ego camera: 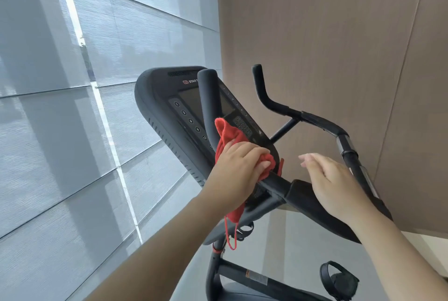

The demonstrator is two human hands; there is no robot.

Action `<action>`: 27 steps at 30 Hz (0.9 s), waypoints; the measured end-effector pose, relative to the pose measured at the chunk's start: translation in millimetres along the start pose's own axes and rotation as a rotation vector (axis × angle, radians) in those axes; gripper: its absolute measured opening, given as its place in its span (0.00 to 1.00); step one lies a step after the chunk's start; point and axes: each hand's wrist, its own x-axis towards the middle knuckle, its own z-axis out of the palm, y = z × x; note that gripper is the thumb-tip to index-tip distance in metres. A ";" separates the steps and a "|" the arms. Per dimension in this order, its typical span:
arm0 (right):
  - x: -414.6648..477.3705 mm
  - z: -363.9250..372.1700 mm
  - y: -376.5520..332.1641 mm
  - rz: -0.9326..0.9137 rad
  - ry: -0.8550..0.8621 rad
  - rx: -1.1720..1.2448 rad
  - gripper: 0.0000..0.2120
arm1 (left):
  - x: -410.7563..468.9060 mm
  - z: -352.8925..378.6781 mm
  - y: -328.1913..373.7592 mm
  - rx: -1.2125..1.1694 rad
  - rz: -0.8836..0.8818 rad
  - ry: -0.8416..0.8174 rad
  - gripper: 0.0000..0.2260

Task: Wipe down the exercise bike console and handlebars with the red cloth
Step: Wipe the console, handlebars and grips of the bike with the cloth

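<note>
Clenched round a crumpled red cloth (229, 137), left hand (238, 169) presses black foam handlebars (275, 182); black keypad console (155, 99) just beyond, right hand (332, 184) slack alongside, grey blinds (72, 111) left, brown wall (339, 22) behind.

- The left hand (238, 167) grips the crumpled red cloth (229, 138) around the black padded handlebars (274, 183), at the left bar's bend.
- Behind and above the grip stands the black plastic console (157, 106).
- Right of the grip, apart from it, the right hand (332, 184) is over the handlebars' centre pad.
- Well below and right of the grip sits the black strapped pedal (338, 281).
</note>
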 end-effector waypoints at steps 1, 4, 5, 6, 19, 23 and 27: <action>-0.1 0.4 0.2 0.003 -0.006 0.000 0.19 | 3.7 -2.1 -1.6 0.008 0.019 -0.017 0.13; 0.0 0.5 1.0 0.010 -0.021 0.010 0.19 | 14.3 -2.4 -0.5 0.037 -0.006 -0.012 0.13; 0.0 0.2 1.2 0.010 -0.019 0.011 0.19 | 16.0 -1.2 1.4 0.049 -0.019 -0.016 0.13; -0.3 0.0 1.3 0.007 -0.014 0.012 0.18 | 16.1 -0.4 2.6 0.055 -0.016 -0.029 0.14; -0.8 5.4 -40.0 -0.300 0.033 0.041 0.15 | -1.0 -13.3 -26.7 0.170 0.084 0.080 0.21; 8.9 21.7 -63.1 -0.320 -0.027 0.097 0.21 | -2.4 -15.7 -43.5 0.141 0.103 0.135 0.26; 13.1 39.7 -72.2 -0.344 -0.037 0.052 0.18 | -10.4 -22.7 -71.3 0.113 0.136 0.144 0.27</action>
